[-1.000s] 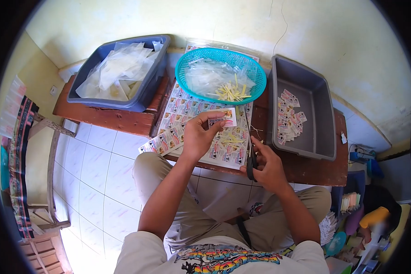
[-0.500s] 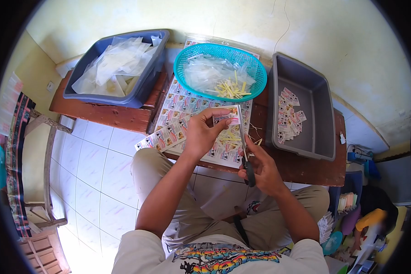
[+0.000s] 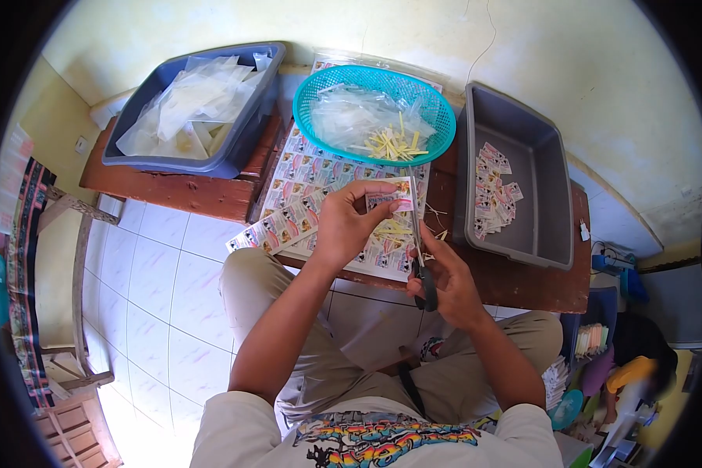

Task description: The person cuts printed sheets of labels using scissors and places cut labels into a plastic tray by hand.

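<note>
Between its thumb and fingers, my left hand [image 3: 351, 222] pinches a small printed label [image 3: 402, 194] above the printed sheets. My right hand [image 3: 451, 282] holds black-handled scissors [image 3: 427, 285], whose blades point away from me along the label's right edge. Below both hands lie printed label sheets [image 3: 304, 168] with thin yellow offcuts on them. A loose strip of labels [image 3: 277, 232] lies slanted at the sheets' left. Just beyond the label stands a turquoise basket [image 3: 307, 132] with clear plastic bags and yellow strips in it.
A blue-grey tub [image 3: 230, 165] of translucent bags stands at the left on the wooden bench [image 3: 164, 189]. At the right, a grey tub [image 3: 540, 168] holds cut labels [image 3: 494, 191]. Another person [image 3: 639, 359] is at the lower right, beside several containers.
The scissors have come from beside the label to its right edge, and their blades have closed together somewhat. The view has shifted slightly, so the tubs and basket appear higher.
</note>
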{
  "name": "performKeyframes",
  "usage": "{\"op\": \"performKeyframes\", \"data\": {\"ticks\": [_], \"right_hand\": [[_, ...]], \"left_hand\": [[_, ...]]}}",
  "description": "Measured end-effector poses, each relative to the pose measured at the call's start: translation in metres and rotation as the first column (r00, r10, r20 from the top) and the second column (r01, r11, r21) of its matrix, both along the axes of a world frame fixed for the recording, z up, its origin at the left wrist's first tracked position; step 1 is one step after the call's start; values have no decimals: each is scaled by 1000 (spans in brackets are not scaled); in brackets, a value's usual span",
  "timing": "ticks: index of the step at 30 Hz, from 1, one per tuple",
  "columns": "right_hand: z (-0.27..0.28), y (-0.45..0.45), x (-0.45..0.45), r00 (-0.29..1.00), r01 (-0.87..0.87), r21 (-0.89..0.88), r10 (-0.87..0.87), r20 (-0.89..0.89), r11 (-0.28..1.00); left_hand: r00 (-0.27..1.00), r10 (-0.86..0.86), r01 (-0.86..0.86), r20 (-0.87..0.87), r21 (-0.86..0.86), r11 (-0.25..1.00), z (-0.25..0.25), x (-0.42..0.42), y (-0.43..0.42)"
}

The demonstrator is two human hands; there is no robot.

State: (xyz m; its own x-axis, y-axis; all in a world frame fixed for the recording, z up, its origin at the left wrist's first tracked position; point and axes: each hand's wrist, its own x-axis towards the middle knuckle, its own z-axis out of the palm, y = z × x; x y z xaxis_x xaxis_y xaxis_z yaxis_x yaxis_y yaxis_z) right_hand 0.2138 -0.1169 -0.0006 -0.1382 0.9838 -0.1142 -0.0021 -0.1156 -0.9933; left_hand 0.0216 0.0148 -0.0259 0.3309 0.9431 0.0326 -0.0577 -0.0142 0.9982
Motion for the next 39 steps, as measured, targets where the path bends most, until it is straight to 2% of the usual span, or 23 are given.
{"op": "performKeyframes", "data": {"ticks": [12,15,24,33,35,39], "right_hand": [[2,0,-2,1000,6,10,-6,20,1000],[2,0,-3,1000,21,0,-21,14,1000],[1,0,-1,1000,5,-9,-5,2,1000],[4,1,-2,1000,12,-6,-12,7,1000],[4,1,-3,1000,20,-8,-20,7,1000],[2,0,-3,1000,27,-25,-28,-10,999]], "left_hand": [[993,-1,2,-117,8,1000,1,-1,-2],[999,-1,1,-46,2,1000,0,0,-2],[993,-6,6,-117,1,1000,1,0,-3],[999,35,-34,-8,58,998,-3,2,-2],[993,-8,9,-119,3,1000,4,0,-3],[992,-5,6,-125,6,1000,3,1,-3]]}}
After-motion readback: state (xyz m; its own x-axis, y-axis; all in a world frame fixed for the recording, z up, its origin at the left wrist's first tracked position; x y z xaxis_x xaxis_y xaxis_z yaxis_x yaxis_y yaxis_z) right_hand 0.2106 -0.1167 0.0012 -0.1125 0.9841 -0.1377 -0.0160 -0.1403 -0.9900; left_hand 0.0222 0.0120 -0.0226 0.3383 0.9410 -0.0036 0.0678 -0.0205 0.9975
